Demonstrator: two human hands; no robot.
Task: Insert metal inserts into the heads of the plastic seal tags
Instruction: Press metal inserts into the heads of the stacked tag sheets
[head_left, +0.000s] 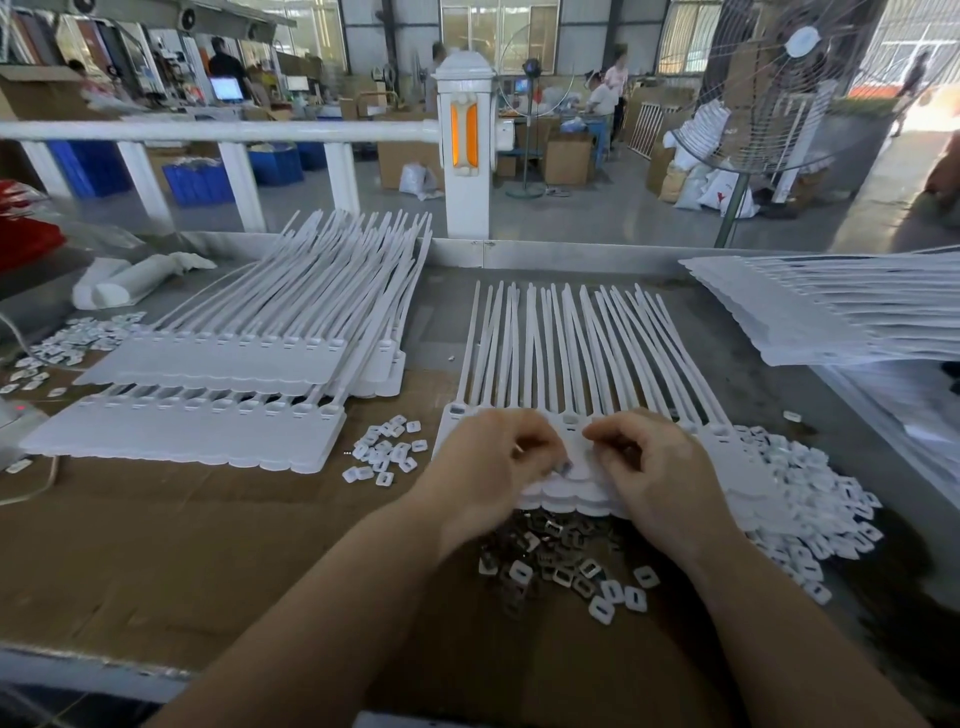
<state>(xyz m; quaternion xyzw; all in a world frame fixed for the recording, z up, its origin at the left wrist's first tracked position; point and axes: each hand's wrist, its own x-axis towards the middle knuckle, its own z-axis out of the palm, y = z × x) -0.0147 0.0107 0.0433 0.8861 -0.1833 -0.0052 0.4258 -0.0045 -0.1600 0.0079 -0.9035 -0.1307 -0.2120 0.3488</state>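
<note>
Both hands, left hand (488, 457) and right hand (649, 457), pinch small, light metal inserts (550, 551) over stiff tag heads (571, 420)

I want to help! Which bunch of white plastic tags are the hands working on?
The white plastic tag sheet in the middle, straps fanned upward. Both the left hand and right hand rest on its heads; other stacks lie untouched.

- We see a white railing (218, 131) with a post (466, 150) before us.
- Beyond it, grey concrete floor (597, 213), cardboard boxes (566, 158), blue crates (200, 182).
- Daylight fills the far windows (498, 26).
</note>
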